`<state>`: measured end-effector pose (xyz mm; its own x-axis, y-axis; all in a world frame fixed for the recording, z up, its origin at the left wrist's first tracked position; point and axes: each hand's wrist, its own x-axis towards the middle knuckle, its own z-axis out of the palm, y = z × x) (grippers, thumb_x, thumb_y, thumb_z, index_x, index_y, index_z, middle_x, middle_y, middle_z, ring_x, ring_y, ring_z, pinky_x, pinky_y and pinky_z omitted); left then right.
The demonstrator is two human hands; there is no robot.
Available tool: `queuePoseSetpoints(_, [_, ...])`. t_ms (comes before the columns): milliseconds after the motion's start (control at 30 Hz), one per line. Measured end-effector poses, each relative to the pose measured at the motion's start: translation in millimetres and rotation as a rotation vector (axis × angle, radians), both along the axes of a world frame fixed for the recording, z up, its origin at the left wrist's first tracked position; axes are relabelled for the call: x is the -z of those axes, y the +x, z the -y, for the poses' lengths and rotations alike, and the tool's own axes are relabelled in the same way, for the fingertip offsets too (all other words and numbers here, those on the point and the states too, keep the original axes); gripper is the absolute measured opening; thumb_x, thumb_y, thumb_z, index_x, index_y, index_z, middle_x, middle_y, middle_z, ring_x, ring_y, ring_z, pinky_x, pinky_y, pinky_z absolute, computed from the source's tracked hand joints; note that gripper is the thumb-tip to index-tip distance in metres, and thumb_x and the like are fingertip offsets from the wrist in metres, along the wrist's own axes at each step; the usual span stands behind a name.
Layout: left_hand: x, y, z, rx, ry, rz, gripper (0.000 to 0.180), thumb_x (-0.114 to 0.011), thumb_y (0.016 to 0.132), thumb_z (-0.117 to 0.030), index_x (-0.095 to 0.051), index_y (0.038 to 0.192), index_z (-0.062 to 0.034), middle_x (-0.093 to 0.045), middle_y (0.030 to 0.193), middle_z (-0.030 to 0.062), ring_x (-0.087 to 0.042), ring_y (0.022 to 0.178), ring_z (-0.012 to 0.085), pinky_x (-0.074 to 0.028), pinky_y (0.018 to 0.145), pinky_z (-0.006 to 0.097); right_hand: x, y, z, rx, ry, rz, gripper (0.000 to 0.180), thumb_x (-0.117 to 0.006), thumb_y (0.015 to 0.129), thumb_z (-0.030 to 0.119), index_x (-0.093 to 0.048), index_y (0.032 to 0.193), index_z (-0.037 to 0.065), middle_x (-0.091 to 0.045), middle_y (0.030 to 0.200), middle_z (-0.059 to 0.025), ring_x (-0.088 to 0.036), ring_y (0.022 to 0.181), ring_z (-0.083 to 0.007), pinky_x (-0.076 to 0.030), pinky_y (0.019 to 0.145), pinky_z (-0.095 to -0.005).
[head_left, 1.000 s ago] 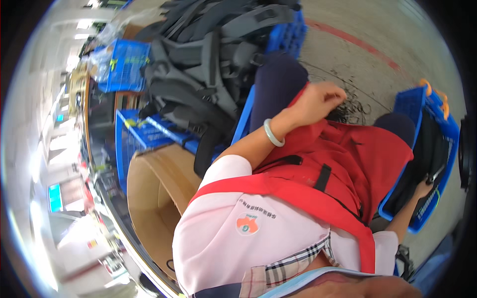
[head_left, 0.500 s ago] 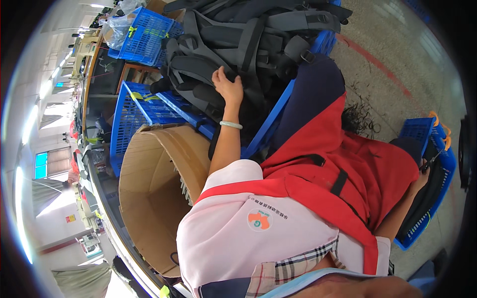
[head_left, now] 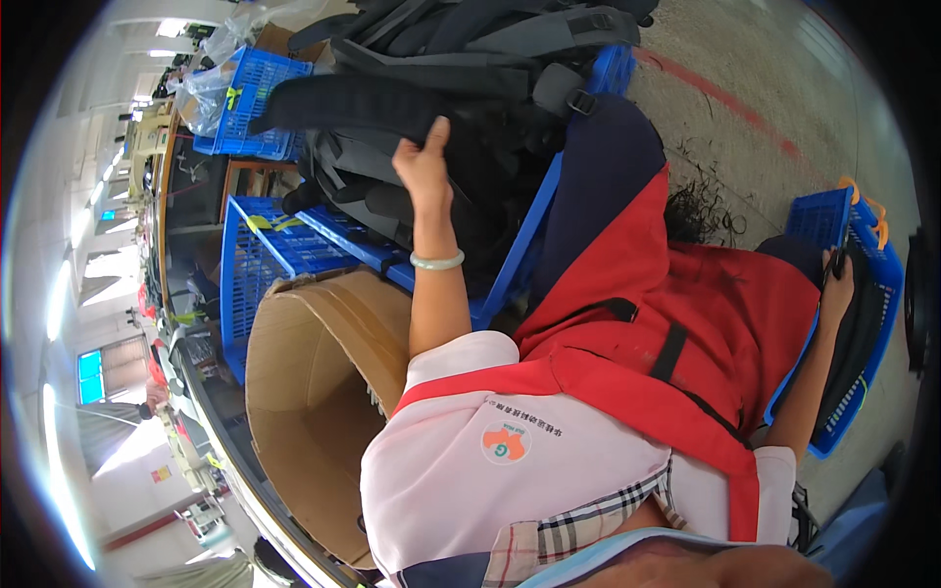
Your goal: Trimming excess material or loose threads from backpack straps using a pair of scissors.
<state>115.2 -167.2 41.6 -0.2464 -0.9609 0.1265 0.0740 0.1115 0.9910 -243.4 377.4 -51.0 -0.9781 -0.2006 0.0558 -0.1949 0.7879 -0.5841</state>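
My left hand (head_left: pixel 423 174) is closed on the end of a black padded strap (head_left: pixel 348 106), thumb on top. That strap stretches leftward over a heap of grey and black backpacks (head_left: pixel 490 73) with webbing and buckles. The heap fills a blue plastic crate (head_left: pixel 529 230) in front of me. Out at the right, by my knee, my right hand (head_left: pixel 835 292) grips a pair of scissors (head_left: pixel 837 257); the dark handle shows, and the blades are hard to make out. Beside that hand stands another blue basket (head_left: pixel 887 323) holding dark fabric pieces (head_left: pixel 853 358).
An open cardboard box (head_left: pixel 314 392) stands close at my left. Behind it are a blue crate on its side (head_left: pixel 257 257) and another blue crate (head_left: pixel 257 90) with clear plastic bags. Black thread scraps (head_left: pixel 708 208) lie on the floor. A long workbench runs along the left.
My left hand has taken hold of the black padded strap and raised it off the heap, where it lay before. My right hand has moved up and forward with the scissors.
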Motion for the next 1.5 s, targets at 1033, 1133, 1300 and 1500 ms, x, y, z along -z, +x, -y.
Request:
queuePoseSetpoints(1033, [-23, -117, -134, 0.937, 0.773, -0.51, 0.035, -0.064, 0.09, -0.02, -0.055, 0.119, -0.0021, -0.062, 0.111, 0.0105, -0.06, 0.1, 0.0219, -0.05, 0.09, 0.037, -106, 162, 190, -0.74, -0.789, 0.833, 0.027, -0.075, 0.081, 0.015, -0.055, 0.095, 0.003, -0.053, 0.08, 0.0026, -0.048, 0.073, -0.0067, -0.041, 0.07, -0.022])
queuePoseSetpoints(1133, [-19, -117, -133, 0.905, 0.602, -0.361, 0.032, -0.069, 0.085, -0.013, -0.058, 0.113, -0.0027, -0.063, 0.106, 0.01, -0.061, 0.096, 0.0213, -0.052, 0.085, 0.036, -96, 167, 191, -0.757, -0.772, 0.699, 0.029, -0.075, 0.082, 0.016, -0.053, 0.097, 0.004, -0.051, 0.078, 0.0015, -0.047, 0.073, -0.007, -0.04, 0.069, -0.0223])
queuePoseSetpoints(1300, [-20, -113, -138, 0.815, 0.567, -0.344, 0.031, -0.073, 0.08, -0.009, -0.06, 0.107, -0.0032, -0.064, 0.102, 0.0091, -0.062, 0.091, 0.0201, -0.053, 0.082, 0.034, -120, 162, 188, -0.656, -0.52, 0.762, 0.043, -0.077, 0.076, 0.018, -0.048, 0.104, 0.003, -0.053, 0.085, -0.0044, -0.05, 0.08, -0.012, -0.043, 0.071, -0.0275])
queuePoseSetpoints(1500, [-23, -114, -147, 0.911, 0.587, -0.38, 0.029, -0.072, 0.081, -0.009, -0.061, 0.107, -0.0033, -0.064, 0.101, 0.0086, -0.063, 0.092, 0.0209, -0.054, 0.082, 0.036, -124, 167, 193, -0.723, -0.402, 0.547, 0.059, -0.08, 0.069, 0.021, -0.044, 0.111, 0.001, -0.053, 0.089, -0.016, -0.052, 0.078, -0.0275, -0.044, 0.073, -0.0363])
